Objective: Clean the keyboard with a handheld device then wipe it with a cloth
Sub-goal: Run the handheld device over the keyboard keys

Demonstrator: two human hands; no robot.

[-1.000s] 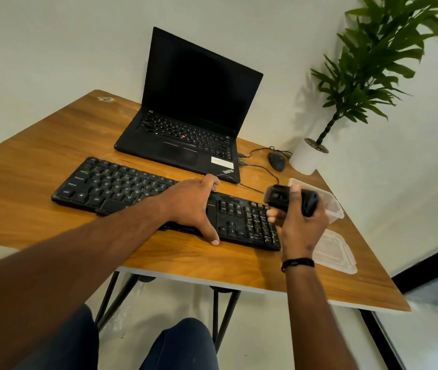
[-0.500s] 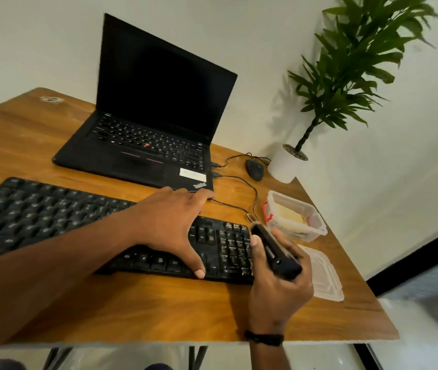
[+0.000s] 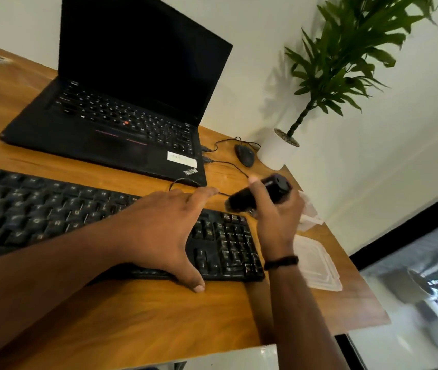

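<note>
My left hand [image 3: 159, 231] lies flat across the black keyboard [image 3: 52, 212], fingers straight and spread, the thumb hooked over the near edge and the fingertips reaching past the far edge. The keyboard runs along the wooden worktop [image 3: 122, 319] from nine o'clock toward three o'clock, its number pad uncovered between my two hands. My right hand [image 3: 274, 214] is raised just over the keyboard's right end, at about two o'clock from my left hand; its fingers are curled round the black handheld device [image 3: 260, 194], which is tilted, its thick end toward one o'clock and its nose down toward the top-right keys. I cannot tell whether the nose touches them.

At twelve o'clock stands an open black laptop [image 3: 122, 102] with a dark screen. A mouse [image 3: 244, 155] and a potted plant [image 3: 279, 153] sit at one o'clock. A clear plastic lid [image 3: 316, 265] lies at three o'clock, just beside my right wrist.
</note>
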